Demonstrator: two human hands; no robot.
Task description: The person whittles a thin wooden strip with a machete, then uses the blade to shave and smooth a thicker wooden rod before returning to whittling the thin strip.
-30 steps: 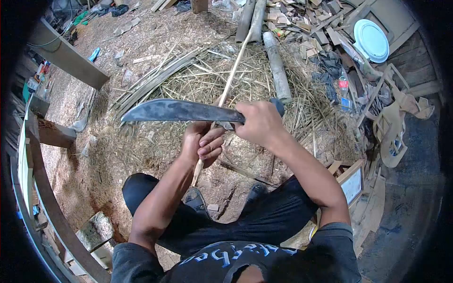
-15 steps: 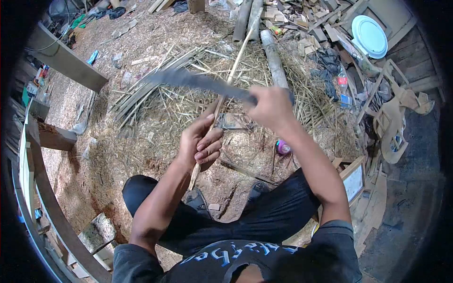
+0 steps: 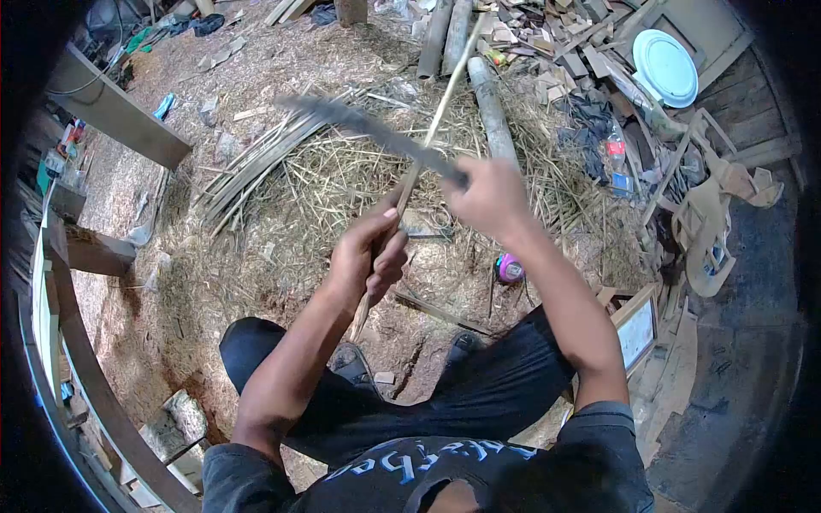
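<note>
My left hand point(image 3: 374, 252) is closed around a long, thin bamboo strip point(image 3: 444, 103), which slants up and away to the right. Its lower end pokes out beneath the fist, above my foot. In my right hand point(image 3: 489, 195) is the handle of a machete point(image 3: 359, 122), whose dark blade points to the upper left. The blade crosses the strip just beyond my left hand and appears to meet it there. My right fingers wrap the handle and hide most of it.
Split strips point(image 3: 265, 162) lie piled on straw-like shavings point(image 3: 359, 179). Round poles point(image 3: 492, 107) rest farther off, near wood offcuts point(image 3: 547, 51). A pink and black tape measure point(image 3: 509, 269) sits by my right knee. A wooden beam point(image 3: 128, 107) juts in at left; a framed panel point(image 3: 637, 329) stands at right.
The machete blade, blurred before, has dipped slightly at its handle end and shows sharper. My right hand has moved a little down. Both hands keep their holds.
</note>
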